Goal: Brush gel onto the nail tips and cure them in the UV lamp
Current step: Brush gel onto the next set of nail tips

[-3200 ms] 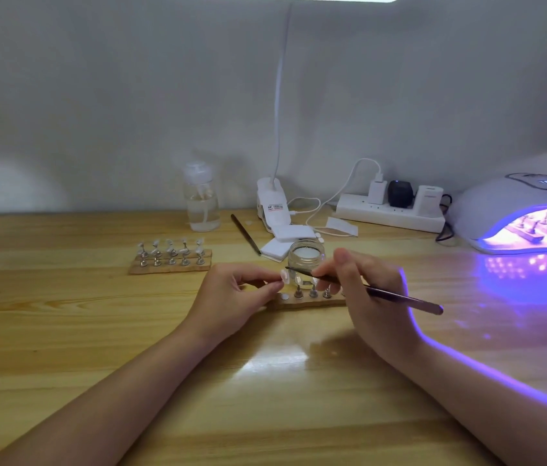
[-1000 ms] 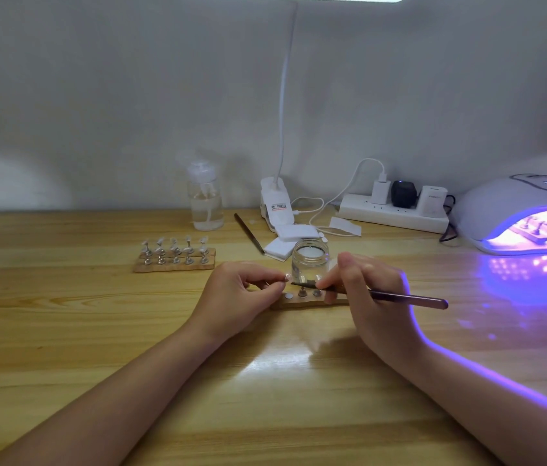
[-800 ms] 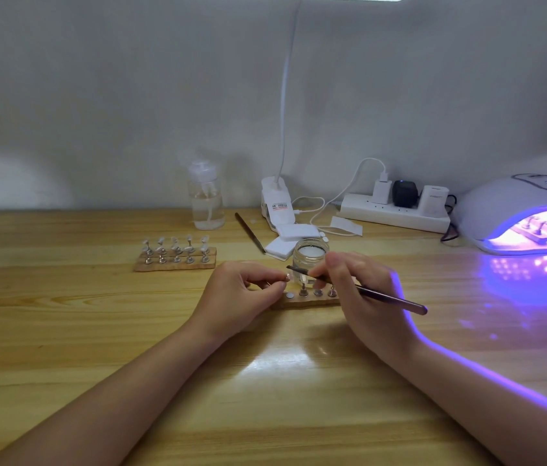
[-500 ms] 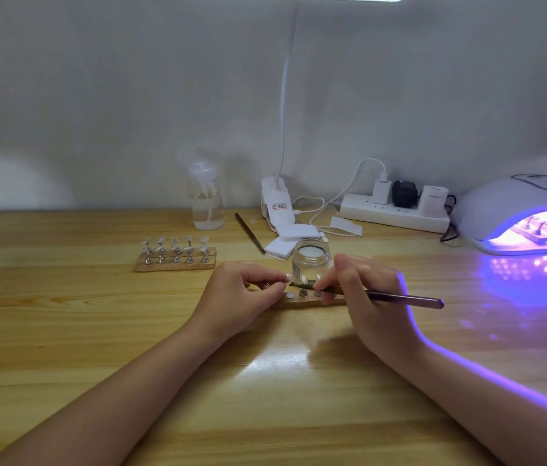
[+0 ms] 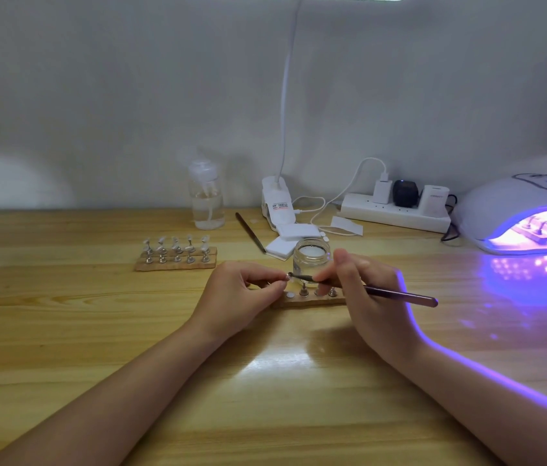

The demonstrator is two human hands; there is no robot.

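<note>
Gel brush (image 5: 366, 290) gripped by right hand (image 5: 369, 297), bristles on nail tip (image 5: 287, 276) pinched by left hand (image 5: 241, 294); UV lamp (image 5: 527, 216) lit at 2 o'clock.

UV lamp (image 5: 514, 210): cut off at the right edge, stands inside just a purple blur
nail tip: too tiny to make out between left hand (image 5: 238, 297) fingertips
right hand (image 5: 366, 297): hides part of the wooden holder (image 5: 305, 301)

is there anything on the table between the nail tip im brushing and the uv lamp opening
Nothing visible blocks it. The nail tip, pinched in the left hand, has bare table toward the UV lamp; only the right hand with its brush lies that way.
</note>
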